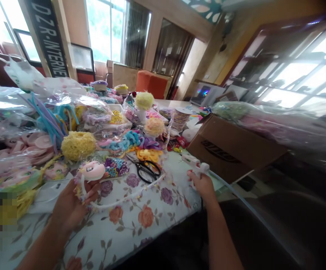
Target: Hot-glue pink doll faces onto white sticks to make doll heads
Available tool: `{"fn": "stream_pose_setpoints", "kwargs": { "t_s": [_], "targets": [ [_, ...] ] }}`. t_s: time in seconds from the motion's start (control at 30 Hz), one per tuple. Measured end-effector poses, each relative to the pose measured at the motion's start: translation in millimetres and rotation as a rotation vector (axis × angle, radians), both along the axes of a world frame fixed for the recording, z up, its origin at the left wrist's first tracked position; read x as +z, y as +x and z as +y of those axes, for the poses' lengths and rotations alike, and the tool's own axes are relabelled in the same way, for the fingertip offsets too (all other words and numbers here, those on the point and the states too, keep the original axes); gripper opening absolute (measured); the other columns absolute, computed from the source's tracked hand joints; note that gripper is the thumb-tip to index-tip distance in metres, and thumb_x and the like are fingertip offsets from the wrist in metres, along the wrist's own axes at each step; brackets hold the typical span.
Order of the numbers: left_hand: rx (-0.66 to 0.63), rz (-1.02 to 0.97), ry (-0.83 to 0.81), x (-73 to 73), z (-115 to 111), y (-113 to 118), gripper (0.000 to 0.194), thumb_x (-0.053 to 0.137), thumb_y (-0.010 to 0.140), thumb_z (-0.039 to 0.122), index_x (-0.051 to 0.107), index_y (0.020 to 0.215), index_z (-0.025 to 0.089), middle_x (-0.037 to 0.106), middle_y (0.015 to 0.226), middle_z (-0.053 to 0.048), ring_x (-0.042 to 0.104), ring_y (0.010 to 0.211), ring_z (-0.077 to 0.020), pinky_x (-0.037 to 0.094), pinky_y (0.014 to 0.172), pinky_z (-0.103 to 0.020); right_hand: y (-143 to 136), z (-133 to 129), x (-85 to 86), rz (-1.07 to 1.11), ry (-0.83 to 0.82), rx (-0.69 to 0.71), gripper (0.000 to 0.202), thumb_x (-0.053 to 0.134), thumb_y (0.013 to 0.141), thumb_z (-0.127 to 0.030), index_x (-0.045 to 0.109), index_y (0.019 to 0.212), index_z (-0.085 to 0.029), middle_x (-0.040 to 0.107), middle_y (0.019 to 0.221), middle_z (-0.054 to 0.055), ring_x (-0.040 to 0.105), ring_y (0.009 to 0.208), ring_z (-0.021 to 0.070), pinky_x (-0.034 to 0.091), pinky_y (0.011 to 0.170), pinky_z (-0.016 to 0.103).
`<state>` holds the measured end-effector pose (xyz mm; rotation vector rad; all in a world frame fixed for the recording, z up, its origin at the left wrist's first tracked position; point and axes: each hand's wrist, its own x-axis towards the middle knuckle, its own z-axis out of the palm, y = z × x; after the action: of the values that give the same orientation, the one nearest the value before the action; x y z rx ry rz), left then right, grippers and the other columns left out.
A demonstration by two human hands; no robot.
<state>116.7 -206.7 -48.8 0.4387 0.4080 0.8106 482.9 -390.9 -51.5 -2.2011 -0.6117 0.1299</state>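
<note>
My left hand (73, 198) is closed around a small doll head (91, 170) with a pale plastic face, to which a strand of fluffy trim seems attached. The white trim (129, 198) runs from it across the flowered tablecloth (95, 240) to the right. In my right hand (204, 185) is a white hot glue gun (198, 167), its nozzle toward the left. A long, translucent glue stick (244, 204) sticks out of its back. Black-handled scissors (148, 171) lie between my hands, beside a sequinned purple and teal piece (116, 167).
Yellow fluffy yarn (78, 145), orange yarn (148, 154) and plastic-bagged parts crowd the table's far and left sides. A tilted cardboard box (233, 146) stands at the right, with a big plastic bag (278, 127) behind it. A trim spool (181, 119) stands farther back.
</note>
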Motion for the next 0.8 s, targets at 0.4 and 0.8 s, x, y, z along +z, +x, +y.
{"fn": "stream_pose_setpoints", "kwargs": {
  "t_s": [0.4,0.8],
  "targets": [
    [0.034,-0.006,-0.006,2.9,4,1,0.034,0.048,0.088,0.021,0.058,0.119,0.016,0.070,0.089,-0.011,0.059,0.059,-0.0163,0.049,0.043,-0.024,21,12,-5.4,-0.146,-0.143,0.124,0.044,0.055,0.072,-0.047,0.067,0.096,-0.012,0.070,0.097,0.018,0.063,0.094,0.0335,0.045,0.082,0.040],
    [0.182,0.003,0.026,1.8,5,6,0.033,0.050,0.091,0.024,0.059,0.121,0.015,0.071,0.100,-0.009,0.067,0.095,-0.0211,0.055,0.084,-0.034,-206,81,17.0,0.065,0.319,0.840,0.020,0.052,0.088,-0.037,0.060,0.097,-0.022,0.070,0.097,0.007,0.066,0.093,0.0226,0.050,0.083,0.033]
  ]
}}
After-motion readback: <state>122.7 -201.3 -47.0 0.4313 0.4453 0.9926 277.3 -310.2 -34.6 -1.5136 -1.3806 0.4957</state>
